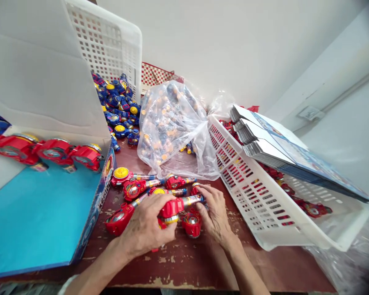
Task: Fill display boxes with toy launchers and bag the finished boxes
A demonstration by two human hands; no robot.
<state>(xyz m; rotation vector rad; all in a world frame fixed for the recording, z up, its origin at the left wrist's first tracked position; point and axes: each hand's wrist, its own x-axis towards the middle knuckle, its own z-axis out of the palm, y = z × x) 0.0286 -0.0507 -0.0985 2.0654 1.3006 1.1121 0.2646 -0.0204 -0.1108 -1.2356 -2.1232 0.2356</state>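
Observation:
My left hand (152, 221) is closed round a red toy (172, 208) with a round body and a silver tube handle tipped in blue, which points right. My right hand (214, 211) curls at that blue tip, its thumb and fingers on either side. Under its fingertips lies another red toy (195, 188), and below its thumb a red toy with a silver dome (192, 223); which of these the fingers press on is partly hidden. Several more red toys (135, 188) with tube handles lie on the dark red table (190, 266) behind and left of my hands.
To the left stands an open box (89, 221) with a blue inner floor and red toys (53, 150) along its back. A white basket (252, 205) at right holds red toys, with printed cartons (273, 143) stacked across it. Behind are a clear plastic bag (172, 123) and blue toys (119, 110) by a white crate (110, 45).

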